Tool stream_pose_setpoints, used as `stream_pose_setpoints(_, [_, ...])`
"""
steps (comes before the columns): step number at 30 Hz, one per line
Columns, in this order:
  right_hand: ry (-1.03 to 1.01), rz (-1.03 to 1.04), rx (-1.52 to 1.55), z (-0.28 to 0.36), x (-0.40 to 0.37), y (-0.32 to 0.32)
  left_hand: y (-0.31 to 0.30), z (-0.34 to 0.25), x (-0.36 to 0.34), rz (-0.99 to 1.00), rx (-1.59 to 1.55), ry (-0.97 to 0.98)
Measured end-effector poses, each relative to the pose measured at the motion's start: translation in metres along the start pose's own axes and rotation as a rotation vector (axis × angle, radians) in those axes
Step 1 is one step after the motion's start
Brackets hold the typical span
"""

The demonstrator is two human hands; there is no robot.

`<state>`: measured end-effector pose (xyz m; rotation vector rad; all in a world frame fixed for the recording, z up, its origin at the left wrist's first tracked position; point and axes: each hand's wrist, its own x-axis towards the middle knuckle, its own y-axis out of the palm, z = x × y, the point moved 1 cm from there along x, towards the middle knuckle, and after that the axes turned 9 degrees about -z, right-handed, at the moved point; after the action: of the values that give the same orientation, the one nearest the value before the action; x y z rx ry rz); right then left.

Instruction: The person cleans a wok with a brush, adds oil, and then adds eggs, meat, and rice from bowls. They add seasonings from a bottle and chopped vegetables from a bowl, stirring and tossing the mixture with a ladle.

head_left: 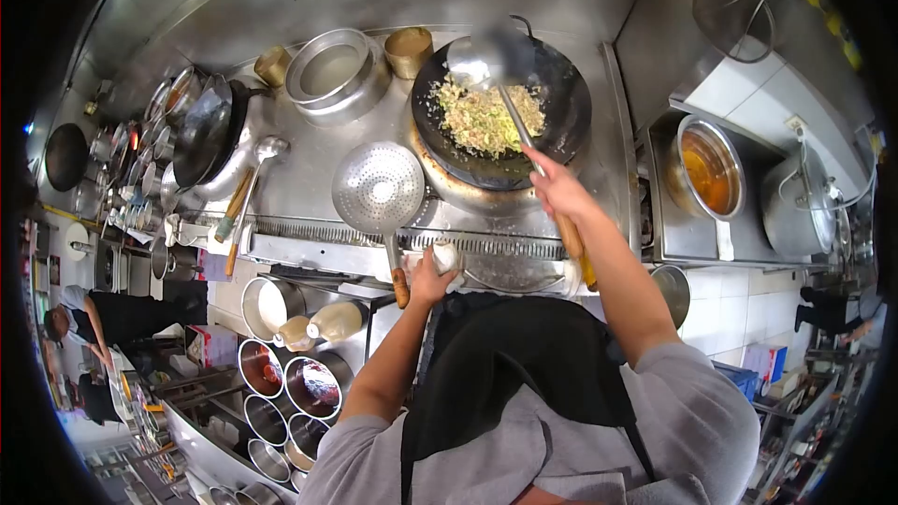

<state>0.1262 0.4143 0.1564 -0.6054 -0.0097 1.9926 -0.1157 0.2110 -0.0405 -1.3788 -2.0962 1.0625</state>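
A black wok (pixel 571 108) sits on the stove and holds chopped food (pixel 486 119) with green bits. My right hand (pixel 559 189) is closed round the long handle of a metal ladle (pixel 470 63), whose bowl is over the wok's upper left part. At the stove's front edge my left hand (pixel 430 279) has its fingers bent against a white cloth (pixel 447 262). Beside that hand lies a perforated skimmer (pixel 378 185) with a wooden handle, its round head resting left of the wok. Part of the wok's far side is blurred.
Stacked metal bowls (pixel 327 75) and a brass-coloured pot (pixel 409 51) stand behind the skimmer. A pot of orange liquid (pixel 708 173) is at the right, near a lidded pot (pixel 800 206). Sauce containers (pixel 313 386) stand at the lower left. Another person (pixel 122 320) is at far left.
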Motion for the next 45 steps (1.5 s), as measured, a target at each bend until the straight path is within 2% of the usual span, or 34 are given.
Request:
stream_pose_setpoints(1, [0.014,0.02,0.111,0.007,-0.009,0.0,-0.001,0.001,0.005,-0.01,0.0,0.003])
stream_pose_setpoints(5, [0.12,0.115,0.21,-0.031,0.008,0.0,0.0,0.011,0.011,0.057,-0.058,0.049])
stream_pose_setpoints(7, [0.005,0.018,-0.037,-0.02,0.005,-0.006,-0.024,-0.006,0.017,0.125,-0.104,-0.108])
stream_pose_setpoints(8, [0.042,-0.009,-0.047,-0.014,-0.016,-0.014,-0.035,-0.004,0.019,0.09,-0.261,-0.116])
stream_pose_setpoints(9, [0.049,-0.009,-0.044,-0.009,-0.037,-0.018,-0.036,0.008,0.02,0.058,-0.553,-0.151])
stream_pose_setpoints(11, [0.032,0.009,0.077,-0.007,-0.064,-0.033,-0.077,-0.02,0.013,0.005,-1.102,-0.347])
stream_pose_setpoints(13, [0.097,0.024,0.142,-0.016,-0.059,-0.03,-0.115,-0.042,0.017,-0.009,-1.464,-0.301])
stream_pose_setpoints(15, [0.133,0.14,0.122,-0.042,-0.022,-0.026,-0.124,-0.041,0.029,0.022,-1.493,-0.219])
stream_pose_setpoints(17, [0.166,0.095,0.209,-0.043,-0.018,-0.027,-0.121,-0.05,0.047,0.049,-1.382,-0.325])
stream_pose_setpoints(19, [0.009,-0.041,0.001,-0.028,-0.034,-0.028,-0.117,-0.067,0.055,0.103,-1.322,-0.494])
stream_pose_setpoints(20, [0.025,-0.066,0.119,-0.024,-0.047,-0.033,-0.098,-0.058,0.06,0.14,-1.314,-0.501])
stream_pose_setpoints(23, [0.065,-0.125,0.129,-0.03,-0.047,-0.037,-0.063,-0.081,0.069,0.083,-1.405,-0.603])
stream_pose_setpoints(24, [0.139,-0.133,0.007,-0.031,-0.034,-0.041,-0.051,-0.086,0.073,0.131,-1.413,-0.624])
stream_pose_setpoints(26, [0.147,-0.105,-0.012,-0.038,-0.002,-0.05,-0.034,-0.098,0.087,0.238,-1.315,-0.652])
stream_pose_setpoints(27, [0.138,-0.083,-0.035,-0.032,0.013,-0.055,-0.028,-0.113,0.093,0.232,-1.329,-0.622])
stream_pose_setpoints(28, [0.009,-0.141,-0.178,-0.023,0.013,-0.043,-0.022,-0.122,0.102,0.276,-1.307,-0.668])
stream_pose_setpoints(29, [0.007,-0.139,-0.179,-0.019,0.01,-0.028,-0.016,-0.126,0.107,0.329,-1.274,-0.722])
stream_pose_setpoints(31, [0.036,-0.177,0.109,-0.007,0.008,-0.005,0.002,-0.128,0.123,0.486,-1.262,-0.651])
stream_pose_setpoints(33, [0.042,-0.175,0.117,-0.02,0.025,-0.003,0.016,-0.139,0.133,0.507,-1.264,-0.659])
stream_pose_setpoints(35, [0.184,-0.018,0.277,-0.028,0.032,-0.02,0.018,-0.146,0.135,0.435,-1.29,-0.752])
stream_pose_setpoints(36, [0.085,-0.103,-0.004,-0.02,0.024,-0.026,0.02,-0.141,0.138,0.508,-1.303,-0.725])
stream_pose_setpoints(37, [0.076,-0.101,-0.005,-0.008,0.024,-0.027,0.013,-0.143,0.144,0.502,-1.306,-0.719])
stream_pose_setpoints(39, [-0.004,-0.399,-0.227,-0.002,0.016,-0.029,0.005,-0.144,0.137,0.539,-1.212,-0.742])
stream_pose_setpoints(40, [-0.196,-0.557,-0.65,-0.014,0.034,-0.021,-0.001,-0.146,0.137,0.535,-1.204,-0.769])
stream_pose_setpoints(41, [-0.201,-0.556,-0.65,-0.028,0.049,-0.02,-0.003,-0.148,0.139,0.531,-1.206,-0.767])
stream_pose_setpoints(43, [0.02,-0.459,-0.723,-0.016,0.064,0.005,0.005,-0.145,0.146,0.548,-1.172,-0.765])
stream_pose_setpoints(45, [-0.099,-0.301,-0.713,-0.043,0.069,0.022,0.021,-0.139,0.156,0.548,-1.163,-0.75])
